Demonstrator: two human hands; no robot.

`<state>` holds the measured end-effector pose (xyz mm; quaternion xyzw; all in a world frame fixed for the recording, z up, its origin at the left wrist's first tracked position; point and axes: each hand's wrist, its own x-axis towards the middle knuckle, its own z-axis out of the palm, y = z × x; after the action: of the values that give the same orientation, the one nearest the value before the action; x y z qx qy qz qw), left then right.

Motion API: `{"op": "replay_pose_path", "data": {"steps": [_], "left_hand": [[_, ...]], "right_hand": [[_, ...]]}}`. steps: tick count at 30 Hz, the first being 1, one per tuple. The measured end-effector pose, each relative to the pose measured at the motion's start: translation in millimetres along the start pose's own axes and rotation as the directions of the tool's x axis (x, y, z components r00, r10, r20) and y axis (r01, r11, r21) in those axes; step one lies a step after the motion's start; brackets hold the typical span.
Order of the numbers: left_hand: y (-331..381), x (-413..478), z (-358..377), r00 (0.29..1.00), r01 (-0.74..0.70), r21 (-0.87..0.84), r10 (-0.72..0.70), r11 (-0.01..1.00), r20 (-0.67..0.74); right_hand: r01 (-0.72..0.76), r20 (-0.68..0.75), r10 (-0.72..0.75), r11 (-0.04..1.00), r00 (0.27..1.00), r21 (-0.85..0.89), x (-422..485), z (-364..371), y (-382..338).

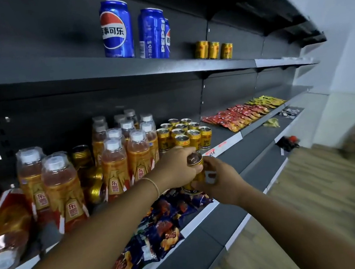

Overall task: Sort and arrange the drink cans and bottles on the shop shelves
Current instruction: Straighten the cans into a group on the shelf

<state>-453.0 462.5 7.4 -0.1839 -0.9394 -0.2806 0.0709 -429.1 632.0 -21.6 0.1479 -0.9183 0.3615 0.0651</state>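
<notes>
Head view: at the centre of the frame both hands meet on one gold can (195, 160), held upright in the air just in front of the middle shelf (224, 131). The left hand (176, 167), reaching in from the lower left with a thin bracelet (154, 185) at the wrist, has its fingers curled round the can's upper part. The right hand (221, 181), coming from the lower right, wraps its fingers round the can's lower part.

Just behind the hands, a cluster of gold cans (183, 133) stands upright on the middle shelf. To its left is a block of orange bottles (125, 156) with white caps. Further left, two shrink-wrapped bottles (62, 188) stand upright, and another bottle (5, 233) lies on its side at the left edge of the frame.

On the upper shelf (63, 69), Pepsi cans (116, 30) stand at top centre, with three small gold cans (213, 50) to their right.

At centre right of the middle shelf lie red sachets (237, 116) and, beyond them, yellow sachets (266, 101). Below the hands, blue snack packets (161, 228) fill the lower shelf.
</notes>
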Motion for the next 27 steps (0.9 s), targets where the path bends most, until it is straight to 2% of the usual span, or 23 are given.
{"op": "replay_pose_path", "data": {"steps": [9,13,22,24,27], "left_hand": [[-16.3,82.0,0.2,0.982,-0.001,-0.139,-0.026,0.99,-0.187],[-23.3,104.7,-3.3,0.958,-0.013,-0.135,-0.026,0.991,-0.284],[-46.4,150.1,3.0,0.948,0.127,-0.213,-0.182,0.969,-0.26],[-51.4,161.3,8.1,0.932,0.162,-0.254,-0.232,0.953,-0.278],[-60.2,177.1,17.3,0.901,0.244,-0.259,-0.317,0.935,-0.297]], "right_hand": [[0.095,-0.078,-0.084,0.984,0.993,0.149,101.8,-12.5,27.9],[0.177,-0.094,-0.163,0.969,0.982,0.174,136.9,-18.2,34.0],[0.354,-0.125,-0.336,0.918,0.934,0.18,223.5,-19.4,56.8],[0.338,-0.118,-0.32,0.922,0.94,0.191,246.2,-20.1,62.3],[0.255,-0.078,-0.242,0.913,0.967,0.318,285.0,-23.1,75.7]]}}
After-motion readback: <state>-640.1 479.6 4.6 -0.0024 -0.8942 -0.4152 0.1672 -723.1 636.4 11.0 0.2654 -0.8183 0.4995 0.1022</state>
